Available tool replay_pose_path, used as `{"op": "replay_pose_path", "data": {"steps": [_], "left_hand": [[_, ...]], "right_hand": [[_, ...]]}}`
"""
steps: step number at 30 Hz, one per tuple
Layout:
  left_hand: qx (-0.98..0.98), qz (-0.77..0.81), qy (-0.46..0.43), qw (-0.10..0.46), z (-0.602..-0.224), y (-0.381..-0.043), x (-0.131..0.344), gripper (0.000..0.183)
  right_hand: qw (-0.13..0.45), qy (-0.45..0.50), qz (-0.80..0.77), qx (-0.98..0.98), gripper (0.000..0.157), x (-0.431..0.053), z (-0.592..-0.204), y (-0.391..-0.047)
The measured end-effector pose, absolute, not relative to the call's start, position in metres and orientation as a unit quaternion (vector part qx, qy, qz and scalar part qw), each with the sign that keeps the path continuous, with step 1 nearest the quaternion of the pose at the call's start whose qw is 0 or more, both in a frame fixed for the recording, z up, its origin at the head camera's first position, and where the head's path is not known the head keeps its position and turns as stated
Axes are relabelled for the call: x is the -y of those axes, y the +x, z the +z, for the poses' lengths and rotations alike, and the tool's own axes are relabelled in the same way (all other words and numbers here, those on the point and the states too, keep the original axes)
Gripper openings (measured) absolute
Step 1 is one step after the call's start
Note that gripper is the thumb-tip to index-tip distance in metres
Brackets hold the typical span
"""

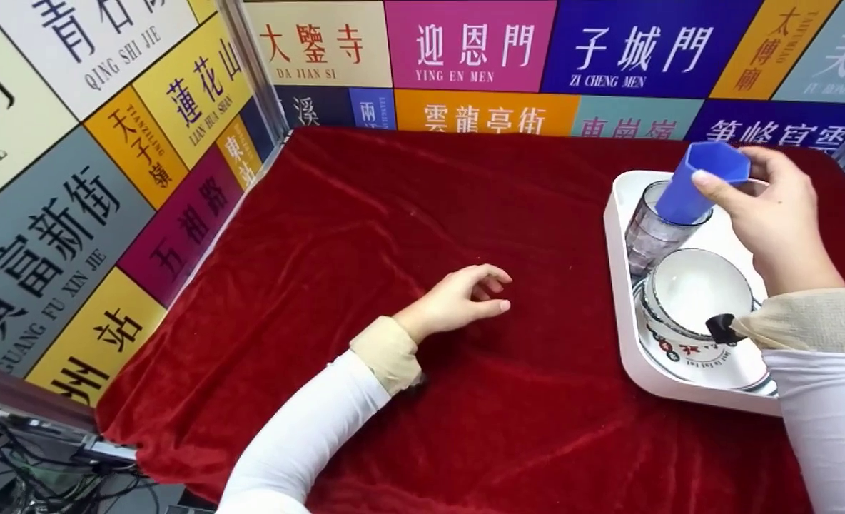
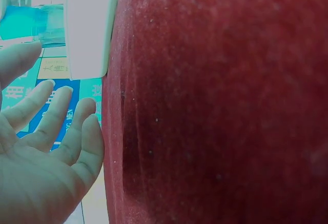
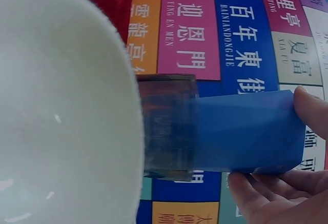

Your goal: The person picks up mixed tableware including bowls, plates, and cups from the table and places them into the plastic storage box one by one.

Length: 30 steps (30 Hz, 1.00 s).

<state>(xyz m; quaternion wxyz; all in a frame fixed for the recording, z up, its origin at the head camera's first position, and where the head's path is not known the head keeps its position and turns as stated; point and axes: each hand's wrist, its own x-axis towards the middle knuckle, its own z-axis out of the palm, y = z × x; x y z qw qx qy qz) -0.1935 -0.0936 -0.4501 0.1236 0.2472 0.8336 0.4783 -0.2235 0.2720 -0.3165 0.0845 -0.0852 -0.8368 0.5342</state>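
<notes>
At the right of the head view, my right hand (image 1: pixel 786 207) holds a blue six-sided cup (image 1: pixel 686 193) between thumb and fingers. The cup is tilted, its lower end at the mouth of a clear drinking glass (image 1: pixel 654 239); how far inside it reaches I cannot tell. In the right wrist view the blue cup (image 3: pixel 246 131) lines up with the glass (image 3: pixel 166 126). The glass stands in a white tray (image 1: pixel 615 285), behind a white bowl (image 1: pixel 704 293) with a dark rim. Over the red cloth, my left hand (image 1: pixel 462 300) holds nothing, its fingers loosely bent.
Under the bowl lies a plate (image 1: pixel 736 375) with a patterned rim, also in the tray. A red velvet cloth (image 1: pixel 522 414) with wrinkles covers the table. Panels with Chinese lettering (image 1: pixel 465 43) stand along the back and left sides. Cables (image 1: pixel 23 457) lie at the lower left.
</notes>
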Motion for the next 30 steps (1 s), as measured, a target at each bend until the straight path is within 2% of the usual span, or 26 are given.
{"op": "replay_pose_path", "data": {"steps": [4, 20, 30], "left_hand": [[-0.833, 0.479, 0.248, 0.123, -0.451, -0.193, 0.094, 0.042], [-0.83, 0.481, 0.252, 0.127, -0.452, -0.193, 0.096, 0.043], [-0.834, 0.477, 0.248, 0.123, -0.454, -0.195, 0.096, 0.042]], "right_hand": [[0.057, -0.089, 0.499, 0.86, 0.085, -0.272, -0.325, -0.226], [0.021, -0.076, 0.407, 0.91, 0.095, -0.27, -0.35, -0.229], [0.0, -0.064, 0.393, 0.918, 0.103, -0.27, -0.348, -0.227]]}}
